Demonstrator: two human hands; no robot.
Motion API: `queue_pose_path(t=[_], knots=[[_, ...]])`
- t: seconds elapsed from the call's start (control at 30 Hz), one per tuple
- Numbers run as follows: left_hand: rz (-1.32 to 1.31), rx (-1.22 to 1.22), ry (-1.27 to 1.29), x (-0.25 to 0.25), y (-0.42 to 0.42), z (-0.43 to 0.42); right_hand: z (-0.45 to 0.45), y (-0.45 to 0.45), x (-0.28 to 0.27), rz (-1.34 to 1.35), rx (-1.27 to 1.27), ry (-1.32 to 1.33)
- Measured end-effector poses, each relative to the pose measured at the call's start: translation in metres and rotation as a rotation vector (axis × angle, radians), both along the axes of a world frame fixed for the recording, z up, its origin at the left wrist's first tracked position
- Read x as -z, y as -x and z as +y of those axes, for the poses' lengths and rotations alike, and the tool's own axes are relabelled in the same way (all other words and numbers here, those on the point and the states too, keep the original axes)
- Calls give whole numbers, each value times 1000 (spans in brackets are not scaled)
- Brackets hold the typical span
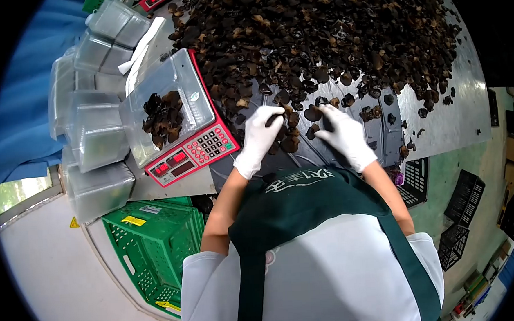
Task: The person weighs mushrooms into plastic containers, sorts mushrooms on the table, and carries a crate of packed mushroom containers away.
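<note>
White gloves cover both of my hands, which are over the near edge of the table. My left hand (260,135) is curled, thumb and fingertips close together at some dark brown fungus pieces (291,142); what lies between the fingertips is too small to tell. To its right, my right hand (343,134) has its thumb and fingers apart, beside a loose dark piece (312,113). Beyond both hands spreads a large heap of dark fungus (320,35). Left of my left hand, a red scale (201,149) bears a clear plastic container (191,77) with fungus pieces (163,119) in it.
Stacked clear containers (95,128) stand at the left, by a white strip (145,47). A green crate (157,247) sits below the table at the left. Black crates (465,199) are on the floor at the right. The metal table (469,111) ends at the right.
</note>
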State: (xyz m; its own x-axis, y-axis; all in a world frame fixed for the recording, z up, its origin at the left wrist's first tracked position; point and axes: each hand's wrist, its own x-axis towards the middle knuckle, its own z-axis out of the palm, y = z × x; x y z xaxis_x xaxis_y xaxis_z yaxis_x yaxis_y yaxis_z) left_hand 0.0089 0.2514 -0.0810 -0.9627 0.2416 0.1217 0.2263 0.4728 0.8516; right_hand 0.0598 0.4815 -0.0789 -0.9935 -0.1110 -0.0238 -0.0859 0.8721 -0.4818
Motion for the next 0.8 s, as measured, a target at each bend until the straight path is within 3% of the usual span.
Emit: queue_pose_path(t=[0.07, 0.1, 0.13, 0.2, 0.3, 0.4, 0.57, 0.7, 0.8], knots=[[-49, 27, 22, 1, -14, 0, -28, 5, 1, -98, -15, -92], [-17, 92, 202, 5, -24, -2, -34, 4, 7, -122, -41, -148], [-68, 120, 409, -7, -32, 2, -31, 0, 13, -45, -79, 33], [-169, 209, 722, -13, -40, 9, -25, -9, 22, -83, -100, 41], [-169, 143, 762, -2, -35, 16, -18, -25, 28, -71, -98, 97], [-77, 131, 718, 4, -19, 21, -13, -25, 31, 40, -8, 330], [-79, 82, 770, -1, 17, 33, -10, 37, 22, 226, 187, 310], [-71, 171, 764, 11, 29, 36, -11, 89, 28, 154, 246, 129], [201, 105, 581, 26, 18, 34, -9, 91, 29, 49, 133, 207]])
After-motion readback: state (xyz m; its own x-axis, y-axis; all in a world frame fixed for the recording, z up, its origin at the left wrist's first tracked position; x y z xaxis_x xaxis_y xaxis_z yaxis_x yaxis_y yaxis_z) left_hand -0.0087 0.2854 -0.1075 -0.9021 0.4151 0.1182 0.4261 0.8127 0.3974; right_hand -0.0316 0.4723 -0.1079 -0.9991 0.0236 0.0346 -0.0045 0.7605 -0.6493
